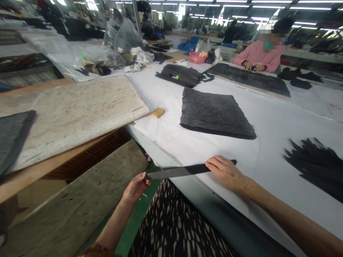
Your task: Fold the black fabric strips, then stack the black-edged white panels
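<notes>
One dark strip [174, 172]: long, narrow, smooth-looking; I see it stretched straight across the edge of the white table [268, 157].
Left hand [136, 187]: thumb and fingertips pinch the strip's end, off the table.
Right hand [223, 171]: fingers pressed together, holding the strip near its other end; thumb hidden from me.
Gray stack [214, 112]: grainy, four-sided, lying flat.
Board [80, 107]: pale, scuffed.
Yellow block [158, 112]: small, beside the board's corner.
Black pieces [318, 164]: jagged-edged, fanned.
</notes>
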`<action>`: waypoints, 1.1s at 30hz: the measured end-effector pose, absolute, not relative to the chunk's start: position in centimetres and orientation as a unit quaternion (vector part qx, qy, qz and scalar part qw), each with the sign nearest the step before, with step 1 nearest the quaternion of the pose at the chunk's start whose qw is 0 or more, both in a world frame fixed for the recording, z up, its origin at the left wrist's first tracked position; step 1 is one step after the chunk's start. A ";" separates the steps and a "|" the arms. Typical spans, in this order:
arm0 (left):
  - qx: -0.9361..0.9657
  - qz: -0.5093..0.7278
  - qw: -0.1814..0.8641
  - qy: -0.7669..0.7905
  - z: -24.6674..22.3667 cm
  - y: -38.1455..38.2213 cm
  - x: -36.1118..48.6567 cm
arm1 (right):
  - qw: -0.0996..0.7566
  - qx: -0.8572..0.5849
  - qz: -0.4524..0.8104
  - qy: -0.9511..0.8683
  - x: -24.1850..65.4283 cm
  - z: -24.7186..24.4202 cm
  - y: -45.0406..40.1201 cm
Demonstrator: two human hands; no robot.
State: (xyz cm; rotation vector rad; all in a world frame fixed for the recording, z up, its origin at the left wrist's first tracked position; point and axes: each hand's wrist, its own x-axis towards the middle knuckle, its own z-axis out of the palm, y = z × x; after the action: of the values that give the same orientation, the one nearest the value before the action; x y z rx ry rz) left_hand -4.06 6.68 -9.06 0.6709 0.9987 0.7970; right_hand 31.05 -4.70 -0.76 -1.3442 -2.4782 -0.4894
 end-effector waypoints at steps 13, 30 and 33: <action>0.366 0.385 0.723 0.441 -6.3 7.4 -3.1 | 0.124 -0.489 -0.171 -0.846 32.6 -0.4 -6.3; 0.339 0.389 0.637 0.573 -8.5 6.3 -10.2 | 0.177 -0.549 -0.076 -0.813 32.0 0.4 -4.4; 0.537 0.295 0.553 0.565 -1.2 6.8 -9.6 | 0.249 -0.577 -0.027 -0.777 30.4 1.2 -4.3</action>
State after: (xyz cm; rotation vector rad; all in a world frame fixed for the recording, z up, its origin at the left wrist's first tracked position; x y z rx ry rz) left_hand -9.65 6.85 -1.19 1.2691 1.3367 0.6976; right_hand 30.38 -4.32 1.18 -1.5721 -2.1168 -0.0749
